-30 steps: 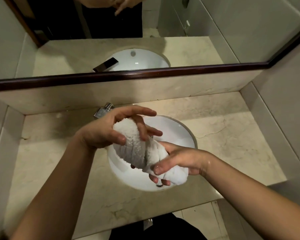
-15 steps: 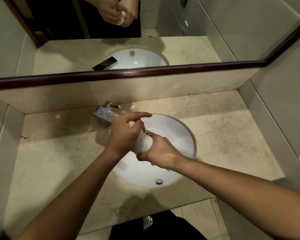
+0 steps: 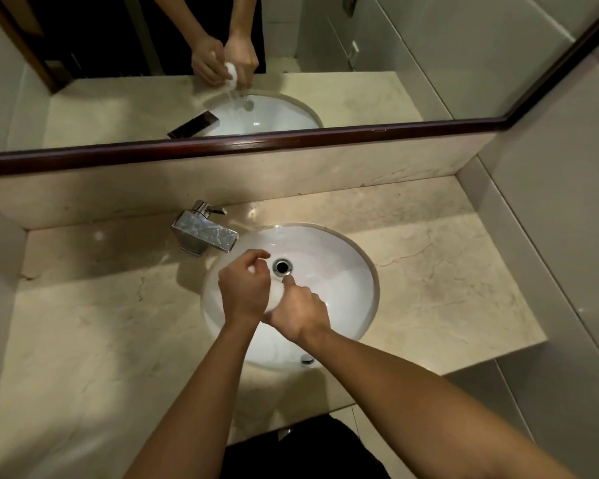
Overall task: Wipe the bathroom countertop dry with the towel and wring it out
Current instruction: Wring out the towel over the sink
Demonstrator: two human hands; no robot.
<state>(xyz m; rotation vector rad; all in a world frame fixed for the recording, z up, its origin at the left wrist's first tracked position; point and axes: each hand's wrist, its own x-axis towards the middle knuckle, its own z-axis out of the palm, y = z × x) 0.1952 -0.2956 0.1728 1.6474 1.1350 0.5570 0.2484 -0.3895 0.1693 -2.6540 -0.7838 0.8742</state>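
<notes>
A white towel is squeezed into a tight wad between both hands, over the white sink basin. My left hand grips its far end and my right hand grips its near end, so only a small strip of cloth shows between them. In the mirror the wad appears between the two fists with water running down from it into the basin. The beige marble countertop spreads to both sides of the sink.
A chrome square faucet stands at the back left of the basin. The drain lies just beyond my hands. A dark-framed mirror runs along the back wall. Tiled walls close in on left and right.
The towel went from a loose roll held near the camera to a tight wad. Both hands closed around it and moved lower into the basin.
</notes>
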